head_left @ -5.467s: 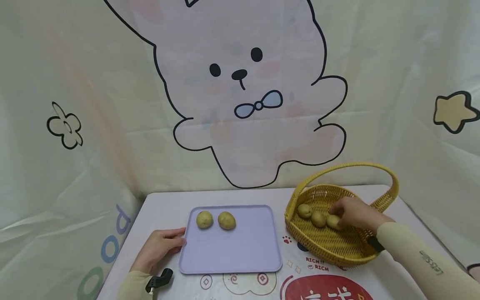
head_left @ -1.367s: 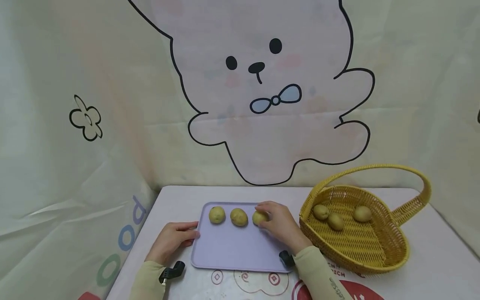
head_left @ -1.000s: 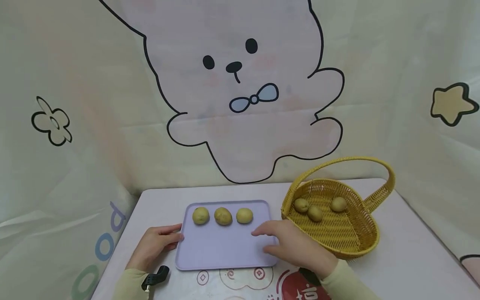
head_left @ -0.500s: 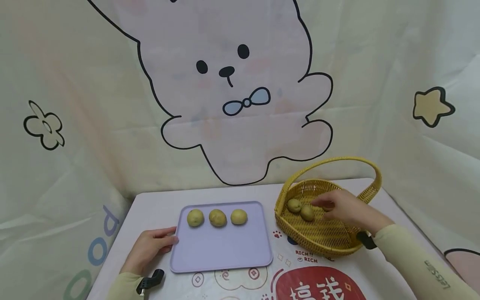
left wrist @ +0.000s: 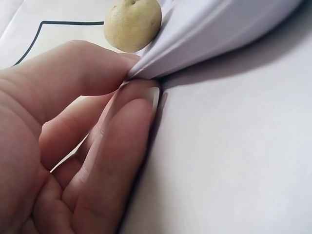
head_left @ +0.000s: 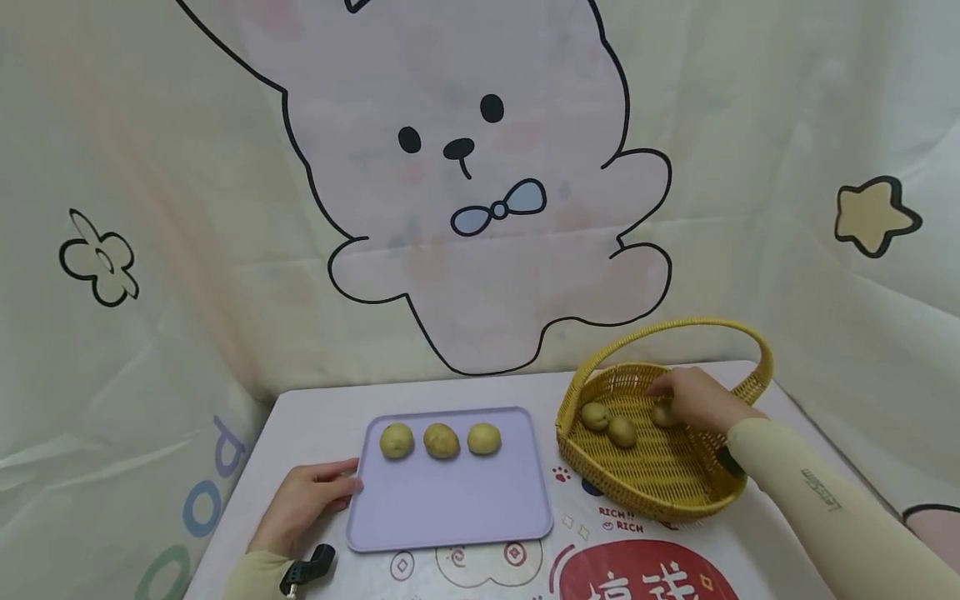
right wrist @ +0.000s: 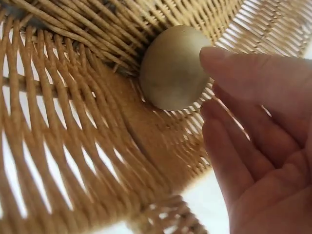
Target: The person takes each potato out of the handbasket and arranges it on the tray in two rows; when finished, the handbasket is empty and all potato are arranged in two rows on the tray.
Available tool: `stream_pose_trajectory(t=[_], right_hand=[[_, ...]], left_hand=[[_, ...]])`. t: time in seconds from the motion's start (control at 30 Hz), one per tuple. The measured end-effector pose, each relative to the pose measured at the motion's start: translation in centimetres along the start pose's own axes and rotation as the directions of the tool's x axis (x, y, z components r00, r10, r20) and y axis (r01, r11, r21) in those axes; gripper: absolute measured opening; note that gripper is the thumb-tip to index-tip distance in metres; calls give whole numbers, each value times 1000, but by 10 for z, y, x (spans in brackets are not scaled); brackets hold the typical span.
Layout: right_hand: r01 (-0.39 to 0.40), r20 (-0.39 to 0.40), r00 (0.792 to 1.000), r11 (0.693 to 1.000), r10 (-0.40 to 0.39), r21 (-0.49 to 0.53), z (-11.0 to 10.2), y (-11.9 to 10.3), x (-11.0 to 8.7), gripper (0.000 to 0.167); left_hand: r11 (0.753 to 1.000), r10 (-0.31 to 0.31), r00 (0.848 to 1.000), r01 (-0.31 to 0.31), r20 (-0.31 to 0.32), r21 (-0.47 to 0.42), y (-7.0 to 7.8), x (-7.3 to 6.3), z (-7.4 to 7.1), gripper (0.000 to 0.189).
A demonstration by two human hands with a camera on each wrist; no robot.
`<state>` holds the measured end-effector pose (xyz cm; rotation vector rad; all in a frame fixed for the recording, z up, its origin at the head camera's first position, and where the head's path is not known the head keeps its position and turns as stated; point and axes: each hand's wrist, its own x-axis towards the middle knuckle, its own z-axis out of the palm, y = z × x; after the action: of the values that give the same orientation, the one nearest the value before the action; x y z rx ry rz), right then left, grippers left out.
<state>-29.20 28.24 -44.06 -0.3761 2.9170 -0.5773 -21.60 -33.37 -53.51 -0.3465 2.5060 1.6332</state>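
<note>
Three potatoes lie in a row along the back of the lilac tray. My left hand pinches the tray's left rim between thumb and fingers; in the left wrist view a potato sits just beyond the fingertips. At the right, my right hand reaches into the yellow wicker basket, over a potato at the right side. The right wrist view has the thumb and fingertips right at that potato's edge, with the fingers spread apart. Two more potatoes lie together at the basket's left.
The basket's tall arched handle rises over its bowl, near the right forearm. The white table carries a printed red design in front. A cloth backdrop with cartoon drawings stands behind and at the sides.
A third potato has gone from the basket to the tray, released by my right hand. That hand has since swung back right into the basket, over another potato. My left hand stays at the tray.
</note>
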Motion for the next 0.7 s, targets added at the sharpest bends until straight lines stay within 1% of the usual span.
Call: stream_pose_trajectory(t=[0.2,0.27,0.37,0.43,0.57,0.63,0.7], right_hand=[[-33,22,999,999,34,-12,4,6,9,32],[-22,30,999,999,23,-36,7,8,11,29],[0,36,999,997,2,-75,11,8,14,18],[17,33,999,996,-14,-87,14,8,15,16],[29,27,999,998,-27,-61,16,10,14,24],[33,26,999,999,-32,-38,15,10,12,23],[28,23,999,999,-27,-18,12,10,8,17]], left_hand=[[1000,9,1000,-8,-16,10,-1,-1,1,53],[1000,10,1000,-9,-21,12,-2,-1,1,52],[1000,11,1000,-11,-24,9,-2,-2,2,52],[1000,8,1000,-7,-26,8,-1,-2,2,52],[1000,0,999,1,-33,8,-1,-3,1,52],[1000,3,1000,-2,-30,5,-1,-2,1,51],[1000,6,1000,-6,-23,1,-1,-1,1,51]])
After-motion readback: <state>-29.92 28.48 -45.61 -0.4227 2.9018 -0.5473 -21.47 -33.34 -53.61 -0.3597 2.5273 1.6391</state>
